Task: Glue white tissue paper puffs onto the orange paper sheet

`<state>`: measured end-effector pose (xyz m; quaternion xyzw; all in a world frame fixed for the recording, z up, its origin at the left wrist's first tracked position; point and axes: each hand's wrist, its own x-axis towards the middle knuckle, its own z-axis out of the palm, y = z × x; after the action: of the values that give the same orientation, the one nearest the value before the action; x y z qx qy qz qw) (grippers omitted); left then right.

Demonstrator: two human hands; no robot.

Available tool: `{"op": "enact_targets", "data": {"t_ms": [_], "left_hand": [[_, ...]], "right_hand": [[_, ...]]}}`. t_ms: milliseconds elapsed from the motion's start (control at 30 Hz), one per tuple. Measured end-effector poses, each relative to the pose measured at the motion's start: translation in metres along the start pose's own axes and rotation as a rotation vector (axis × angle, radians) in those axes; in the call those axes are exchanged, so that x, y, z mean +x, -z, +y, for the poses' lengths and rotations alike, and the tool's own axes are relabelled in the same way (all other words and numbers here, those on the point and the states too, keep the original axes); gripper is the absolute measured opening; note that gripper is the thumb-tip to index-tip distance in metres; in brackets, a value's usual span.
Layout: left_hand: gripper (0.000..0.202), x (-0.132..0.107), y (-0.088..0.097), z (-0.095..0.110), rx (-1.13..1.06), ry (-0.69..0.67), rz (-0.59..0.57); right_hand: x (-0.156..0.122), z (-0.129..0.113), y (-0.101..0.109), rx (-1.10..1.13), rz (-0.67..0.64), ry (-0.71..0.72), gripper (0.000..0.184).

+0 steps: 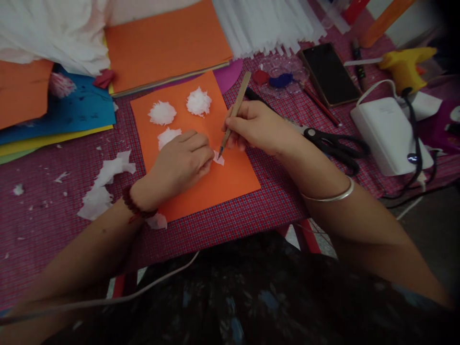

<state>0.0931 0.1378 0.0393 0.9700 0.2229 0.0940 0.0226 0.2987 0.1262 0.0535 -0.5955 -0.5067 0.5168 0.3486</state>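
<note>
An orange paper sheet (219,179) lies on the red checked tablecloth. My right hand (258,127) grips a wooden pencil (235,108), its tip touching a small white tissue piece (218,158) on the sheet. My left hand (183,160) is curled closed and pinches that tissue piece, pressing it to the paper. Three white tissue pom-poms sit on the sheet: one (162,113) at upper left, one (199,101) at upper right, and one (168,136) partly behind my left hand.
Black scissors (334,146) lie right of my right hand. A phone (328,72), white box (390,136) and yellow glue gun (406,67) are at right. Tissue scraps (104,184) lie left. Coloured paper stacks (165,45) and white tissue (53,28) fill the back.
</note>
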Motion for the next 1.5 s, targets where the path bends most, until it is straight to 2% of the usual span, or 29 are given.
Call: {"op": "enact_targets", "data": {"t_ms": [200, 400, 533, 633, 733, 800, 900, 1033, 1167, 1367, 1500], "left_hand": [[0.022, -0.001, 0.004, -0.004, -0.035, 0.059, -0.071], [0.023, 0.0, 0.006, -0.006, 0.089, 0.028, -0.096], [0.022, 0.0, 0.007, -0.003, 0.032, 0.069, -0.111], [0.016, -0.003, 0.006, -0.006, -0.046, 0.191, -0.089], [0.019, -0.007, 0.002, -0.014, -0.11, 0.35, -0.052], [0.021, -0.008, 0.001, -0.018, -0.134, 0.402, -0.043], [0.021, -0.005, 0.004, -0.015, -0.126, 0.458, -0.094], [0.02, 0.001, 0.01, -0.005, -0.093, 0.525, -0.183], [0.019, 0.003, 0.01, -0.002, -0.108, 0.538, -0.203], [0.022, 0.0, 0.007, -0.007, -0.077, 0.513, -0.189], [0.019, -0.003, 0.001, -0.012, -0.092, 0.46, -0.113]], "right_hand": [[0.002, 0.003, -0.003, 0.064, 0.009, 0.012, 0.038], [0.002, 0.006, -0.004, 0.084, -0.003, 0.042, 0.036], [0.006, 0.014, -0.004, 0.115, -0.039, 0.075, 0.029], [0.006, 0.017, -0.004, 0.162, -0.046, 0.09, 0.026], [0.003, 0.014, -0.006, 0.194, -0.042, 0.086, 0.026], [0.001, 0.01, -0.007, 0.189, -0.028, 0.049, 0.028], [0.0, 0.009, -0.009, 0.188, -0.021, 0.019, 0.028], [0.005, 0.018, -0.009, 0.217, -0.063, 0.05, 0.022], [0.01, 0.024, -0.008, 0.182, -0.052, 0.007, 0.02], [0.01, 0.019, -0.002, 0.202, 0.067, 0.024, 0.025], [0.01, 0.021, 0.001, 0.204, 0.037, 0.073, 0.027]]}}
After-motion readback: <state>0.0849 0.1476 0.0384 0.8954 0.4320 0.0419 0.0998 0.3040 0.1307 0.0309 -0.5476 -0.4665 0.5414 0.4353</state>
